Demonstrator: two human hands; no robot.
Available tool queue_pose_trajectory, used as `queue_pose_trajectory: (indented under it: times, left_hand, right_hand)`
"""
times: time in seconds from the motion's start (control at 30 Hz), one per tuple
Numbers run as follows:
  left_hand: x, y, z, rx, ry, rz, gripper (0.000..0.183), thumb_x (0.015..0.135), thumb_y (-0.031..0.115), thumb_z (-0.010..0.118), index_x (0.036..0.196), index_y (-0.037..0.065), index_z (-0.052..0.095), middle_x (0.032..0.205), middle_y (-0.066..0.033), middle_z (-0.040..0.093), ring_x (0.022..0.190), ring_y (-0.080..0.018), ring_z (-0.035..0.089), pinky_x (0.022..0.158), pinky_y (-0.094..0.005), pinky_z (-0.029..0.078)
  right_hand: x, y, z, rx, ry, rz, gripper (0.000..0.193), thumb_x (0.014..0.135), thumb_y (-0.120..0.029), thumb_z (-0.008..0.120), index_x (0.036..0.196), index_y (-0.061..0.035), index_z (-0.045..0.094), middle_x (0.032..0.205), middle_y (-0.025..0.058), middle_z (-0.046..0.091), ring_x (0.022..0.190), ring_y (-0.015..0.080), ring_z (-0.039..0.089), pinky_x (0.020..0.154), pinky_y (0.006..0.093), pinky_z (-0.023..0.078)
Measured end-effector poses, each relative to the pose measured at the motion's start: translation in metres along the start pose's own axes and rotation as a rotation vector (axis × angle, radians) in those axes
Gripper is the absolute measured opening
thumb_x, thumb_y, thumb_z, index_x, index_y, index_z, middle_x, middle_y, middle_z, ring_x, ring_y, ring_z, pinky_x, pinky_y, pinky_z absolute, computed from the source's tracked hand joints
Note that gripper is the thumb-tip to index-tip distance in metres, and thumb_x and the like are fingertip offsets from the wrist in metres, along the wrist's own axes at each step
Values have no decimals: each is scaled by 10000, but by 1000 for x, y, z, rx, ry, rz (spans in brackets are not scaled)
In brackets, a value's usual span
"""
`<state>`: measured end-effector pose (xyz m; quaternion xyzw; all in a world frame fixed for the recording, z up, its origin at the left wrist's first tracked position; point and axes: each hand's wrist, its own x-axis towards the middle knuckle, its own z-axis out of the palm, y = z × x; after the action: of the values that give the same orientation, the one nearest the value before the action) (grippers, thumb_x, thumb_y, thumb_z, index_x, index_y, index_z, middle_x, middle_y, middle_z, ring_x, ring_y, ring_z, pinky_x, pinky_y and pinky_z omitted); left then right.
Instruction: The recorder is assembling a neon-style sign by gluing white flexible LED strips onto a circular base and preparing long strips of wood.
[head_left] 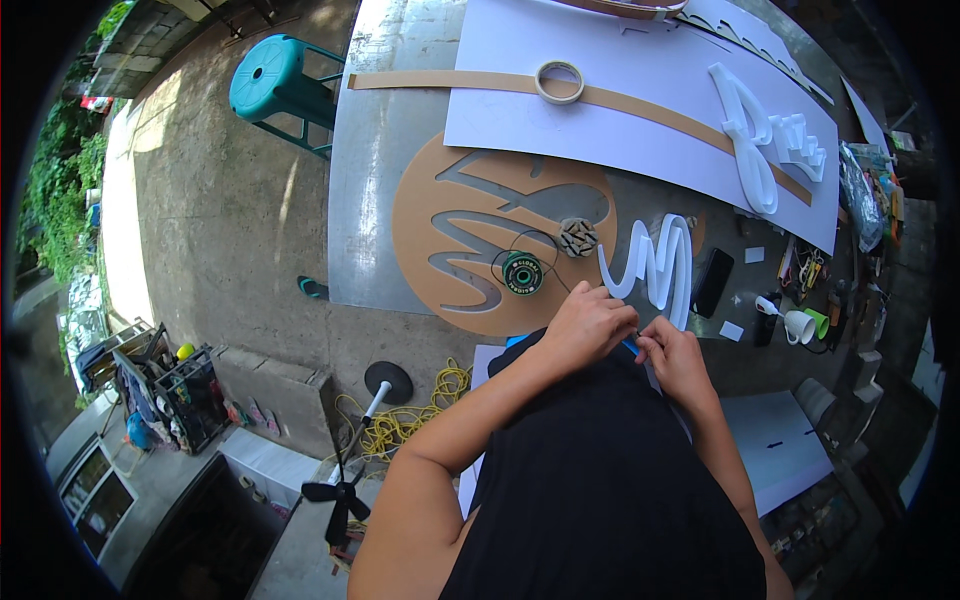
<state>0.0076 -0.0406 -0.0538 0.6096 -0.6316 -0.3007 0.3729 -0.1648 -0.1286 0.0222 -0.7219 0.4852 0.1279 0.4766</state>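
Note:
My left hand (592, 322) and my right hand (676, 358) meet close to my body at the table's near edge. Both have their fingertips pinched together, almost touching, around something small and dark that I cannot make out. Just beyond the left hand sits a green and black spool (522, 273) with a thin dark wire looping off it. One strand runs toward the left hand, where its end is hidden. A bundle of small grey pieces (577, 238) rests beside the spool. White script-shaped lettering (655, 262) stands on edge just past my hands.
Under the spool lies a round brown board (415, 215) with script cut-outs. A white sheet (620, 150) carries a tape roll (541, 82), a brown strip (440, 79) and more white lettering (745, 150). A phone (713, 283) and mugs (799, 326) are at right; a teal stool (268, 80) stands far left.

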Motion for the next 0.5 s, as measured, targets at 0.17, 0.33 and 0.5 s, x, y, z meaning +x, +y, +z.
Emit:
queue_pose_trajectory:
  times: [0.17,0.33,0.5]
  left_hand:
    - [-1,-2,-2,-15,-2,-3,98,830,220,763,903,169,721,769,20,670,768,-205,576,736,-370,370]
    - [-3,-3,-1,-3,-42,-25,106,831,228,765,913,175,725,761,30,665,788,-196,569,751,-371,364]
    - [-2,-5,0,-12,-56,-13,110,838,234,765,921,174,729,768,36,666,801,-200,561,755,-373,365]
  right_hand:
    - [1,-3,1,-36,5,-16,90,960,-116,639,927,-33,626,701,95,712,701,296,717,658,381,520]
    - [-1,1,3,-64,-17,-20,114,965,-146,638,930,-38,630,692,88,709,698,305,711,666,400,520]
    - [-3,2,3,-47,-12,-21,102,960,-133,638,931,-36,629,694,89,709,690,302,709,653,394,518]
